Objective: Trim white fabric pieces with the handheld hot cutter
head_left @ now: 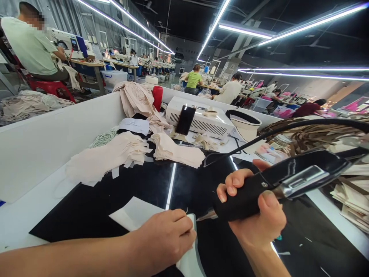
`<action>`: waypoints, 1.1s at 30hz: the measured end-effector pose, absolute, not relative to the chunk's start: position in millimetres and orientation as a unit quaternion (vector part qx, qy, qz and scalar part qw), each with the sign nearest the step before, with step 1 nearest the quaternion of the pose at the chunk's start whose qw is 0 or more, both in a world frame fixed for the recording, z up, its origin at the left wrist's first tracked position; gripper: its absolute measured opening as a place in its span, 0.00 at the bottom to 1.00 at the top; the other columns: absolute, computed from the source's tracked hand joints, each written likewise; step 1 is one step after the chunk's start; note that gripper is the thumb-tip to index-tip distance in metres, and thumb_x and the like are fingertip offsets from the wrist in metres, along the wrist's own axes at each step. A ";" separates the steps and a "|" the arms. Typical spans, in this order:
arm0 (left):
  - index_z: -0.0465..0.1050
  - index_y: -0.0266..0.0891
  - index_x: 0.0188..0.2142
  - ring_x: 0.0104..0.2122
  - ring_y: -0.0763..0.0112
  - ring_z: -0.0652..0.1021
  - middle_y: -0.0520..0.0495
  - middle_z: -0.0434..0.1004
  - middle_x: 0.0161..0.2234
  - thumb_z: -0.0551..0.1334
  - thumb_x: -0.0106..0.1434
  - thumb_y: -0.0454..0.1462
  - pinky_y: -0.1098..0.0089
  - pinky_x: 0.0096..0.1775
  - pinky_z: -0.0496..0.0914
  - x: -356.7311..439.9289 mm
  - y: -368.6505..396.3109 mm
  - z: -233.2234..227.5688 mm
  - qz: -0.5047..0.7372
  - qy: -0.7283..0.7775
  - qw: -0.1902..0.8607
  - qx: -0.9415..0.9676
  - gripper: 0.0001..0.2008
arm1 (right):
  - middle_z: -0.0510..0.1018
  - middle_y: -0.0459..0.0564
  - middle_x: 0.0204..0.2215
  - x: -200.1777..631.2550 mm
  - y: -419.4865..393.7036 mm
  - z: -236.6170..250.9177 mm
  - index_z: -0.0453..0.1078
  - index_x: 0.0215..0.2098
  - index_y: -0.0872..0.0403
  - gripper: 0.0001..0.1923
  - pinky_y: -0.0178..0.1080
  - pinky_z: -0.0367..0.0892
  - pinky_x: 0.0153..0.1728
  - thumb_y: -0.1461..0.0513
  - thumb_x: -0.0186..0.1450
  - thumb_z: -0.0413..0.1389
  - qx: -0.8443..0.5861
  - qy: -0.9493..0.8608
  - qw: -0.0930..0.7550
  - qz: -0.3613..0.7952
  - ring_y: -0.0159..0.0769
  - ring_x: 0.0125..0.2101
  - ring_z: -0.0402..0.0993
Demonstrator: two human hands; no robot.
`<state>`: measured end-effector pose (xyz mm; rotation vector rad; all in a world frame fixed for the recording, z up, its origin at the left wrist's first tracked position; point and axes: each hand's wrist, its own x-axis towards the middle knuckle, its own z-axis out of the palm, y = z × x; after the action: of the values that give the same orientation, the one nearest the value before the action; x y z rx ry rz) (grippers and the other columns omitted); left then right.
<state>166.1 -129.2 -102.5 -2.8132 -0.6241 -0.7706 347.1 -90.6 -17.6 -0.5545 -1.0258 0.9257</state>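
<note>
My left hand (170, 238) is closed on a white fabric piece (135, 213) at the front of a glossy black work surface (144, 184). Part of the piece fans out to the left, and another part hangs below the fingers. Wrapped around a black corded handheld tool (245, 200), my right hand (268, 219) is at the right. The tool's pointed metal tip (206, 216) is close to the fabric edge beside my left fingers; whether it touches is unclear. Behind lie two stacks of cream fabric pieces, a left stack (109, 156) and a right stack (175, 151).
A white vented box (201, 117) stands at the back with a dark phone (185, 120) against it. The tool's black cable (276, 129) arcs to the right. Beige fabric (135, 100) is heaped behind the left stack. A white partition (57, 142) borders the left. People sit at sewing machines beyond.
</note>
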 end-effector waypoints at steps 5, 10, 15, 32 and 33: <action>0.73 0.34 0.36 0.35 0.69 0.74 0.50 0.72 0.30 0.61 0.74 0.28 0.68 0.41 0.72 164.9 -127.9 -105.2 -0.256 -0.199 0.073 -0.943 0.08 | 0.74 0.41 0.25 351.4 -95.6 -23.0 0.73 0.48 0.45 0.22 0.33 0.70 0.17 0.53 0.58 0.71 -0.251 -0.459 0.739 0.424 0.31 0.22 0.67; 0.71 0.37 0.33 0.35 0.69 0.75 0.50 0.73 0.31 0.62 0.75 0.31 0.67 0.40 0.71 161.4 -128.2 -104.7 -0.248 -0.209 0.030 -0.945 0.11 | 0.75 0.40 0.26 349.2 -93.8 -26.2 0.74 0.49 0.45 0.22 0.33 0.71 0.18 0.52 0.58 0.71 -0.238 -0.464 0.741 0.423 0.30 0.22 0.67; 0.71 0.39 0.34 0.37 0.71 0.75 0.52 0.75 0.33 0.64 0.75 0.35 0.69 0.41 0.70 156.8 -125.0 -87.1 -0.240 -0.251 -0.059 -0.936 0.10 | 0.75 0.40 0.27 347.1 -89.6 -27.9 0.73 0.49 0.45 0.22 0.33 0.71 0.18 0.53 0.59 0.70 -0.230 -0.458 0.748 0.422 0.30 0.22 0.68; 0.76 0.40 0.37 0.38 0.69 0.74 0.54 0.75 0.37 0.70 0.67 0.29 0.69 0.40 0.65 160.2 -106.3 -82.6 -0.202 -0.413 -0.204 -0.864 0.06 | 0.75 0.40 0.28 342.5 -88.3 -34.9 0.71 0.50 0.46 0.22 0.34 0.70 0.20 0.54 0.61 0.69 -0.227 -0.456 0.748 0.425 0.31 0.23 0.69; 0.76 0.40 0.37 0.38 0.69 0.74 0.54 0.75 0.38 0.70 0.67 0.29 0.68 0.40 0.65 160.0 -106.4 -83.6 -0.202 -0.412 -0.206 -0.865 0.06 | 0.75 0.40 0.28 341.9 -88.0 -35.2 0.71 0.50 0.46 0.21 0.34 0.70 0.20 0.54 0.61 0.69 -0.225 -0.455 0.749 0.426 0.31 0.23 0.69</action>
<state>160.0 -106.4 -83.6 -3.1413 -1.4953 -0.7340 341.9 -88.0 -35.2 -0.4920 -0.9946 0.9317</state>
